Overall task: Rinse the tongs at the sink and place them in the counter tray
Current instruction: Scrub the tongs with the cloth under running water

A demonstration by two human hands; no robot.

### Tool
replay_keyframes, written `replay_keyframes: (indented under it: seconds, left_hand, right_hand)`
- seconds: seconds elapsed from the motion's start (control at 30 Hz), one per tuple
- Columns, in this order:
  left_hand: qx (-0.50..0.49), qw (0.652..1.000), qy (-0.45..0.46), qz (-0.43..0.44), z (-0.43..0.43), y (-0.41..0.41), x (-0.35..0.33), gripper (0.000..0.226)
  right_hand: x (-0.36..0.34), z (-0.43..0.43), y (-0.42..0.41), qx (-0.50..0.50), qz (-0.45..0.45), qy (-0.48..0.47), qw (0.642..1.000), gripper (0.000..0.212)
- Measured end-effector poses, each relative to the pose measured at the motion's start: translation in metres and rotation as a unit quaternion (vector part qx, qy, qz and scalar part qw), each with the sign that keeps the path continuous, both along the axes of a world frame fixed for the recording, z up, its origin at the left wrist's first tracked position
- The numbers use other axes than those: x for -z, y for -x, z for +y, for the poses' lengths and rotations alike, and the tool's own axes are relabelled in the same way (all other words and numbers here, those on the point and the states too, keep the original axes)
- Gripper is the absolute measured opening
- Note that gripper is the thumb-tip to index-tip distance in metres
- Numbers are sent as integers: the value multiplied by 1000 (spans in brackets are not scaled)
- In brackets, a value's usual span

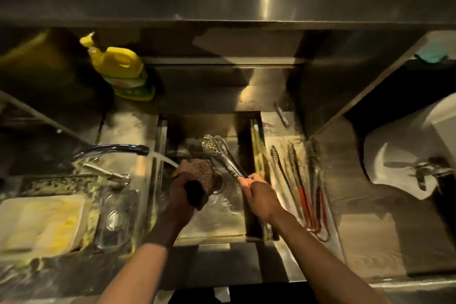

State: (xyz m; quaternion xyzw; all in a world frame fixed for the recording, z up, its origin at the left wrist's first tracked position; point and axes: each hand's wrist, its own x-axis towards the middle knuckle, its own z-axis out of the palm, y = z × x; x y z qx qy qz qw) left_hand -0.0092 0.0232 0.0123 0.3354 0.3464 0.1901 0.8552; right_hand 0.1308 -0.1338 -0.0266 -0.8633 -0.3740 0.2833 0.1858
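Steel tongs (223,155) are up over the sink (222,215) right now, not in the tray yet. The right hand (256,192) has them by the handle end, fingers wrapped round it, and the two spoon-shaped heads point away from the person, sitting close together side by side. There are little yellowish specks on the left head; can't tell what they are.

Just left of the tongs is a brown scrubber (199,170), and the left hand (185,190) has its fingers clenched round the dark lower part of it. Whether the scrubber actually touches the tongs, can't tell, they're really close though. The tap (116,149) reaches in from the left and its water (165,159) is running, landing at the scrubber's left edge rather than on the tongs.

Right of the sink is the tray (277,139) on the worktop (370,242), with several red-handled tongs (303,197) lying lengthwise in it, handles toward the person. A thin metal piece (281,113) lies past the tray's far end.

Behind the tap, at the back left, a yellow bottle (123,71) with a pump top stands upright. Far right there's a big white rounded thing (407,150), too blurry to say what.
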Motion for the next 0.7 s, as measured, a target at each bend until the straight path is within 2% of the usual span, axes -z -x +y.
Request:
replay_keyframes:
  seconds: [0.17,0.3,0.37,0.43,0.53,0.6,0.67,0.7]
  left_hand:
    - [-64,995,80,-3,56,36,19,16]
    - [-68,989,92,89,78,51,39,49]
    - [-94,981,102,133,75,47,43,40]
    - [-134,963,90,217,81,44,47,29]
    - [-142,939,31,313,102,45,57,36]
    - [-149,937,23,314,106,42,60,32]
    - [-168,929,13,330,103,37,59,38]
    - [-162,924,-26,345,104,35,58,44]
  right_hand:
    - [12,36,35,-71,28,40,996,44]
    - [19,60,55,-137,34,33,989,51]
    - [23,79,67,-108,76,40,990,51]
    - [24,93,71,-85,97,45,991,49]
    - [19,95,56,-158,52,72,984,54]
    - [18,93,45,-170,36,78,982,56]
    - [20,95,46,-173,34,81,981,58]
    - [23,97,50,-172,41,81,981,61]
